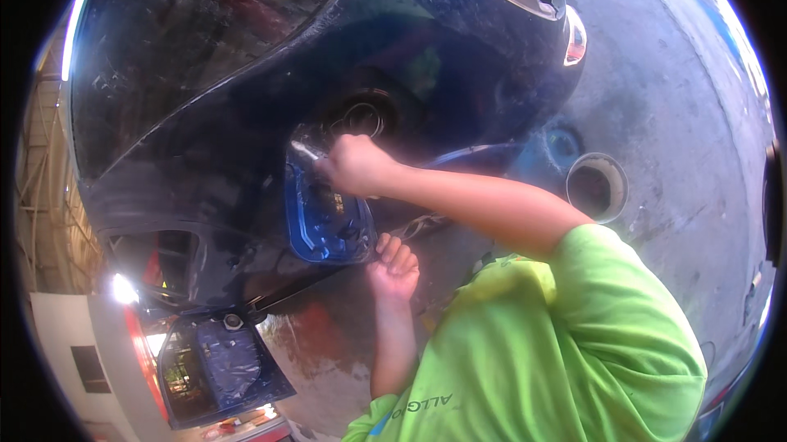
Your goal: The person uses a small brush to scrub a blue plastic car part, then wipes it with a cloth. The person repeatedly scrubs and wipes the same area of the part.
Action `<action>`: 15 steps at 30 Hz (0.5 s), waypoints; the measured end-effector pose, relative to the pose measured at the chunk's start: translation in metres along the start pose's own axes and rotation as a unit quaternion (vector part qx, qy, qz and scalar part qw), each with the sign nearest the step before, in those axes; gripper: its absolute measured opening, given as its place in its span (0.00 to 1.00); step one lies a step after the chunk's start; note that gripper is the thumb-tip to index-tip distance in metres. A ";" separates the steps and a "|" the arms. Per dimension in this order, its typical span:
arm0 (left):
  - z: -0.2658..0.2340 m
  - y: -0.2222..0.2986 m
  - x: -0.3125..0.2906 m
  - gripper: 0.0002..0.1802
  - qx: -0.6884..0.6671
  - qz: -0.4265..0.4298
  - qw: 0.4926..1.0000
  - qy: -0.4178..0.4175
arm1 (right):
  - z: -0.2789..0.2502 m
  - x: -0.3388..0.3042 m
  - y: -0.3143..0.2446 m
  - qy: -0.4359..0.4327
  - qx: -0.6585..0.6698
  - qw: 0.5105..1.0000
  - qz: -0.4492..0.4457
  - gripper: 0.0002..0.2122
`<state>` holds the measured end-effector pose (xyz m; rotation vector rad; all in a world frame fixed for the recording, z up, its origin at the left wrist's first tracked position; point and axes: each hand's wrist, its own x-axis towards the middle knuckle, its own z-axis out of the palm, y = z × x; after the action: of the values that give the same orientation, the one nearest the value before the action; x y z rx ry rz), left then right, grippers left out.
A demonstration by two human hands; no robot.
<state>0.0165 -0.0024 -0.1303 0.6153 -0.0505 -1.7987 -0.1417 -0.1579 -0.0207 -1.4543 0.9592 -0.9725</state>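
Head view, left to right: one car door (225, 368), dark, swung open at lower left. One car body (221, 147), dark blue, with pale smears toward its upper left. One pale strip (305, 149), blurred, tool or folded material uncertain, at the upper end of the next item. One blue panel (328, 225), small, corners rounded, rim brighter than the middle, located against the car's flank between and beside the hands; hinged there or loose, cannot tell. Judged stiff and light, probably thin sheet metal or moulded plastic; the glossy face likely slick and easily scratched. Recommended hold: the rim near the lower right corner, fingers behind, thumb in front; pressing at the middle could strain any hinge. One right hand (359, 165), closed into a fist, apparently around the near end of the pale strip, at the panel's upper right. One round recess (361, 118), ringed, just above that hand. One left hand (393, 266), fingers curled well in, just beside the panel's lower right corner; whether they grip the edge or nothing, cannot tell. One bucket (623, 188), pale-rimmed, on the grey floor (680, 114), well apart at right.
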 end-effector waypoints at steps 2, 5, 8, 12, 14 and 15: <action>0.002 0.000 0.002 0.13 -0.001 -0.003 1.000 -0.005 | 0.005 0.011 -0.001 -0.073 0.053 0.995 0.043 0.21; 0.007 -0.001 0.006 0.13 0.021 -0.007 1.000 -0.003 | -0.001 0.019 -0.006 -0.114 0.042 0.992 0.043 0.21; 0.009 -0.003 0.009 0.14 0.026 -0.008 1.000 0.005 | -0.008 0.007 -0.010 -0.030 0.008 0.999 0.040 0.21; 0.011 0.001 0.010 0.14 -0.032 -0.001 0.999 -0.004 | 0.010 -0.019 -0.003 -0.115 0.053 0.992 -0.016 0.17; 0.010 0.008 0.009 0.14 0.009 -0.013 1.000 -0.004 | 0.013 -0.015 0.012 -0.041 -0.019 0.997 -0.062 0.17; 0.009 0.010 0.008 0.14 0.016 -0.019 0.999 -0.026 | 0.014 -0.009 0.020 -0.007 -0.062 0.996 -0.065 0.17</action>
<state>0.0200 -0.0155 -0.1218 0.5950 -0.1032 -1.8545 -0.1329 -0.1465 -0.0427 -1.6426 0.9373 -1.0102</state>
